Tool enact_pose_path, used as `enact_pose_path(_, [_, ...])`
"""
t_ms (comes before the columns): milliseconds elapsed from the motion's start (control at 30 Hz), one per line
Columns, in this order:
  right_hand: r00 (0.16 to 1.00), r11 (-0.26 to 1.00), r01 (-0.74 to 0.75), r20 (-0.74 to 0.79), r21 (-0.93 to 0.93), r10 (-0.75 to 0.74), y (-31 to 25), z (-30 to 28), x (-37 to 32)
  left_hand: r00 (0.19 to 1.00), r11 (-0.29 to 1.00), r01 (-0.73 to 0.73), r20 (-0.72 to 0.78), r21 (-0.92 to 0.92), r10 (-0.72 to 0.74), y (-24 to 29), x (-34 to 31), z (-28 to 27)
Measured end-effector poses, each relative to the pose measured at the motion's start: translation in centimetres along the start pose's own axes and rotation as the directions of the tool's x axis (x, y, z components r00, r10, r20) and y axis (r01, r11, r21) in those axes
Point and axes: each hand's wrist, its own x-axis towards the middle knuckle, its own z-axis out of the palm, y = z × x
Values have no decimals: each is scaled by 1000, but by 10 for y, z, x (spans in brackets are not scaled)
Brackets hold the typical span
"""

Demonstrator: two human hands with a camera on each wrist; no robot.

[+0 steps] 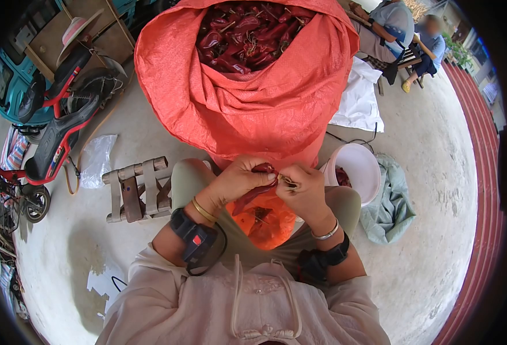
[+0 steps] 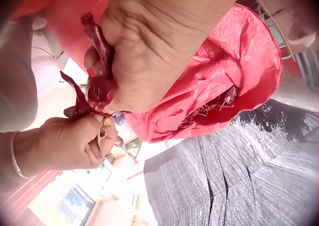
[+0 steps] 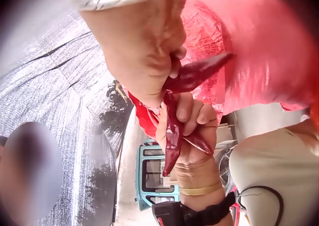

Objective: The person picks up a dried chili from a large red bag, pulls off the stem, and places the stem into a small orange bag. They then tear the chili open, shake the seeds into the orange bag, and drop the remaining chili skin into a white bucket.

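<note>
Both hands meet in front of the big red sack (image 1: 236,123), which is full of dried red chilies (image 1: 248,34). The left hand (image 1: 242,179) holds several dark red chilies, their tips hanging below its fingers; in the right wrist view two chilies (image 3: 173,136) cross over the left fingers. The right hand (image 1: 303,190) pinches stems (image 1: 288,181) beside the left fingertips. Another chili (image 3: 199,74) sticks out from under the right hand. In the left wrist view the right hand (image 2: 75,144) grips the stem end close against the chilies. Below the hands is an orange bag (image 1: 265,221) between the knees.
A white bucket (image 1: 361,167) with some chilies stands right of the right knee, beside a grey-green sack (image 1: 389,201). A small wooden stool (image 1: 135,192) is at left, near a clear plastic bag (image 1: 97,161) and a red-black scooter (image 1: 58,138). Two people sit at the upper right.
</note>
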Motion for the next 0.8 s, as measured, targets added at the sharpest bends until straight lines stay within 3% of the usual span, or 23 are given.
enact_pose_path(33, [999, 999, 39, 2, -36, -39, 2, 1, -1, 1000, 999, 2, 23, 35, -3, 0, 0, -3])
enact_pose_path(100, [959, 914, -280, 133, 294, 251, 1, -1, -3, 996, 999, 23, 86, 39, -26, 2, -2, -5])
enact_pose_path(167, [845, 670, -535, 319, 515, 430, 1, -6, -3, 991, 999, 45, 127, -9, -43, 3, -3, -5])
enact_pose_path(233, [703, 358, -700, 509, 618, 496, 3, -12, 0, 987, 992, 70, 150, -110, -53, 1, -5, -4])
enact_pose_path(333, [701, 317, -700, 530, 640, 478, 6, -12, -2, 994, 973, 76, 93, -219, -57, -4, -6, 0])
enact_pose_path(433, [770, 502, -634, 423, 588, 477, 4, -9, -2, 991, 936, 133, 10, -327, -137, 4, -7, 3])
enact_pose_path(467, [818, 616, -575, 365, 538, 445, 4, -9, -2, 991, 935, 131, 13, -329, -134, 7, -8, 4])
enact_pose_path(600, [975, 950, -215, 113, 226, 194, -1, -4, -2, 989, 939, 132, -21, -317, -146, 12, -7, 6])
enact_pose_path(633, [994, 987, -105, 54, 120, 100, -2, -3, -2, 987, 941, 134, -42, -310, -155, 12, -7, 7])
enact_pose_path(800, [997, 998, 43, 64, -46, -40, -3, -2, -3, 995, 997, 69, -64, -40, -71, 11, -5, 4])
